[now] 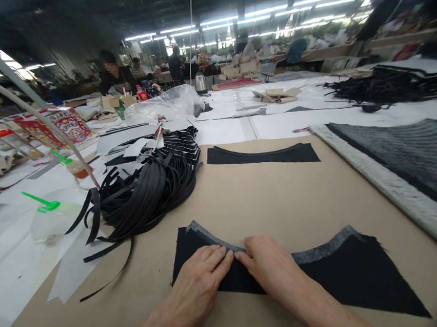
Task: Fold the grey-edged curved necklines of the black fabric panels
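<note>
Left hand (205, 272): fingertips on grey edging (322, 250); cannot tell if pinching.
Right hand (269, 261): thumb beside them, grip likewise unclear.
Black panel (356, 283): beneath both, on tabletop (264, 200).
Curve: may pucker if tugged unevenly.

Far hall lit by rows of white fluorescent tubes (265, 10), ceiling (79, 24) left dim, window (10, 59) at far left blown out by glare, near black cloth (359, 275) rendered almost flat, far background softly blurred, outer edges stretched, right corners darkened.
</note>
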Demonstrator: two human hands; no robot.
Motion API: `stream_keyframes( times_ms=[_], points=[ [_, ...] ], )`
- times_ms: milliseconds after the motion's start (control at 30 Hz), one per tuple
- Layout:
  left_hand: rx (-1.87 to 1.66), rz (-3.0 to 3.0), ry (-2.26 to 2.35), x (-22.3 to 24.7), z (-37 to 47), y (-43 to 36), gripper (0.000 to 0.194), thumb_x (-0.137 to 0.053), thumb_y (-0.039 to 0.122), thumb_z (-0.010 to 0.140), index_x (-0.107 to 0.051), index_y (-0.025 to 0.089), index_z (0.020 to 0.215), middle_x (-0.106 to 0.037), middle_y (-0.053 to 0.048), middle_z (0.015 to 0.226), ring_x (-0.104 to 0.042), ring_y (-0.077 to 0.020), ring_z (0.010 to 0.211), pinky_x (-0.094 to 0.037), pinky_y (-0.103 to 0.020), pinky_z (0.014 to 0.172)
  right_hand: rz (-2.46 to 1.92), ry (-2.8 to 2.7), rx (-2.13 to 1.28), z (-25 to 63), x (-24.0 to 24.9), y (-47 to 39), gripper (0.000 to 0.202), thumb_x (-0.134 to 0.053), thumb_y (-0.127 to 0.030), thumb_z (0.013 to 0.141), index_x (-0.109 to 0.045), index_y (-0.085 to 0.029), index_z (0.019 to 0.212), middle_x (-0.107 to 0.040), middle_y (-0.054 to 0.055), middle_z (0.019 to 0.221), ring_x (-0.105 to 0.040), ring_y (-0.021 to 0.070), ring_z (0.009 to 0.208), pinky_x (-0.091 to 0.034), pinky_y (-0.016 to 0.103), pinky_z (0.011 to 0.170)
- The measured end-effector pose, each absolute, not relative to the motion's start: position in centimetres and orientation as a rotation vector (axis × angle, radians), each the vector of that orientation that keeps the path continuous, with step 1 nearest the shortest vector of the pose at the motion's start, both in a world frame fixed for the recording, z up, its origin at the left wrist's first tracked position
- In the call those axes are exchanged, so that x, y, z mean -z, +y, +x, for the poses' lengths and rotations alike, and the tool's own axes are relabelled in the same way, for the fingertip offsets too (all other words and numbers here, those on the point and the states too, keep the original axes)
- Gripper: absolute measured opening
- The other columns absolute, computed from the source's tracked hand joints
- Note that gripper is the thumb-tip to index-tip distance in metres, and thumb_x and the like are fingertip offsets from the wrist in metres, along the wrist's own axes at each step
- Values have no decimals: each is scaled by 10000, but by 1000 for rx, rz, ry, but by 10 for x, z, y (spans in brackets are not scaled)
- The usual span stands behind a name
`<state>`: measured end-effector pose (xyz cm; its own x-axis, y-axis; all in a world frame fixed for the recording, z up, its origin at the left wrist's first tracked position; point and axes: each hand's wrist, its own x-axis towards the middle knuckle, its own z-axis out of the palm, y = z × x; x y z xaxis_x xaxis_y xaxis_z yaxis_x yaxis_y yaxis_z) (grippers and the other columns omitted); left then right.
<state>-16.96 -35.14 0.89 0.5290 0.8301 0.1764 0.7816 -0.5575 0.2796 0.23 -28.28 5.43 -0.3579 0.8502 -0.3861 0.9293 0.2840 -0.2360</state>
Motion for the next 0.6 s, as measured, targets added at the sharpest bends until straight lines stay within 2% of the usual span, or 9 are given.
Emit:
stream_keyframes(
  times_ms=[133,267,467,600],
  points=[
    [-370,2654,1424,-7,-168,-353,556,-337,-19,851,-388,175,1370,-470,-87,1270,-433,-234,1166,-409,-408,1030,1675,2345,693,30,-63,-274,310,-491,-341,896,-624,-157,686,-655,80,675,-613,191,637,-254,266,509],
    [-371,2693,1439,-4,-165,-353,632,-307,-40,796,-378,177,1386,-453,-98,1272,-415,-255,1162,-430,-442,1004,1622,2337,810,56,-67,-265,316,-498,-351,873,-559,-165,625,-603,27,608,-502,124,547,-229,250,495],
    [-375,2719,1463,-4,-163,-353,690,-306,-43,762,-373,221,1395,-436,-105,1241,-406,-269,1124,-466,-454,945,1647,2317,875,67,-54,-266,204,-537,-313,813,-590,-176,670,-600,11,630,-492,125,563,-250,241,503],
    [-374,2715,1487,-5,-160,-354,739,-311,-52,729,-359,242,1405,-418,-110,1221,-399,-272,1109,-468,-458,939,1645,2326,866,66,-52,-269,201,-536,-315,812,-614,-177,689,-617,23,654,-522,140,585,-261,245,514]
  ],
)
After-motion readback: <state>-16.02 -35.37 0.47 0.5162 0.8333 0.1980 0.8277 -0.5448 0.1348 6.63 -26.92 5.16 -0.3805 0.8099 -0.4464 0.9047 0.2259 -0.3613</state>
